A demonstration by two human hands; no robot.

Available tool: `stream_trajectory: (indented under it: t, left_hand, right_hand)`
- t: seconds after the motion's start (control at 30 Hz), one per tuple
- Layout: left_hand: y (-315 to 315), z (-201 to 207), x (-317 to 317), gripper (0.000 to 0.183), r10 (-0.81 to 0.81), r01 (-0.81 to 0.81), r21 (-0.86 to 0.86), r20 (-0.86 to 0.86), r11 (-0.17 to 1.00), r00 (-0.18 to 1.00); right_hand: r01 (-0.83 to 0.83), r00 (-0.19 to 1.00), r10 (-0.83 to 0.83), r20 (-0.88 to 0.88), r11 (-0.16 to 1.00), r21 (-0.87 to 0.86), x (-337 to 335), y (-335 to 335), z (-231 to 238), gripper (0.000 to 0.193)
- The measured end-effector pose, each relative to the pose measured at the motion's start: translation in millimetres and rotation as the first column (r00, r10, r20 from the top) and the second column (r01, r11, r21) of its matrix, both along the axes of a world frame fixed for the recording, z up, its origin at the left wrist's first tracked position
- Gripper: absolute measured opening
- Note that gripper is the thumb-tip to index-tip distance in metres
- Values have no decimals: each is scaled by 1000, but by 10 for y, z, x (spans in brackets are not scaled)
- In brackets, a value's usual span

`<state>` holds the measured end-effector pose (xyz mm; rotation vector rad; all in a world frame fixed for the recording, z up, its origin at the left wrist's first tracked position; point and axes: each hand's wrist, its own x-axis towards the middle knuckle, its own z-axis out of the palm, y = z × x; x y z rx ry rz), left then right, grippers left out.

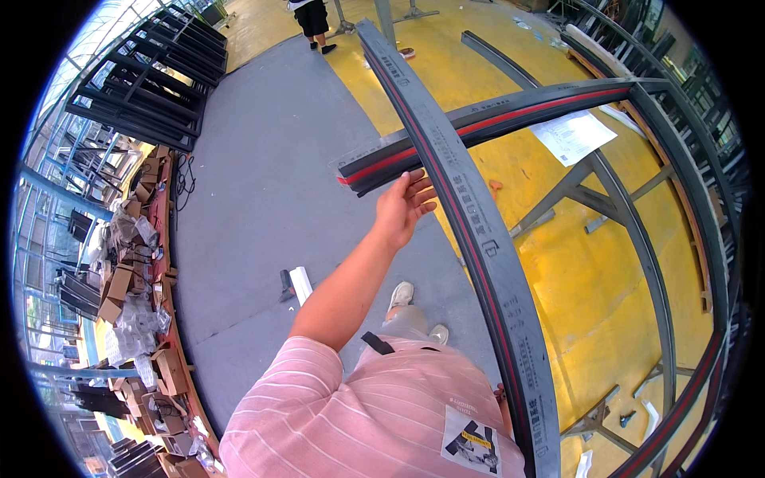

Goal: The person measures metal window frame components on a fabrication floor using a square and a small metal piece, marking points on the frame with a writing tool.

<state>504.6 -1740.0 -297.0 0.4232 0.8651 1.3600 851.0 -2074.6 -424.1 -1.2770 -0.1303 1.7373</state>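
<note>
We see a long, straight grey profile [470, 207] with a thin red line crossing over a red-striped bar [498, 122], hiding part of it; our left hand [406, 209] reaches forward at the bar's near end, fingers loosely curled, gripping nothing; our right hand [501, 394], mostly hidden, is beside the profile, its grip we cannot tell; paper [572, 137] lies rightward.
</note>
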Motion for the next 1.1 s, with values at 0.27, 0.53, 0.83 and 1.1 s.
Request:
stream_trajectory:
  t: [0.27, 0.53, 0.83, 1.1]
  left_hand:
    - [822, -125, -329, 42, -289, 267, 129, 200, 955, 936]
    - [922, -230, -482, 44, -399, 383, 113, 329, 917, 856]
    - [916, -282, -526, 62, -514, 502, 114, 245, 857, 822]
    - [934, -125, -472, 55, -502, 474, 174, 196, 863, 842]
  right_hand:
    - [578, 807, -535, -251, 801, 152, -312, 803, 143, 61]
    - [785, 591, -662, -461, 603, 140, -481, 925, 432, 61]
    - [811, 536, -626, -567, 568, 139, -525, 1132, 463, 62]
    - [813, 516, -597, -614, 566, 133, -481, 1147, 482, 62]
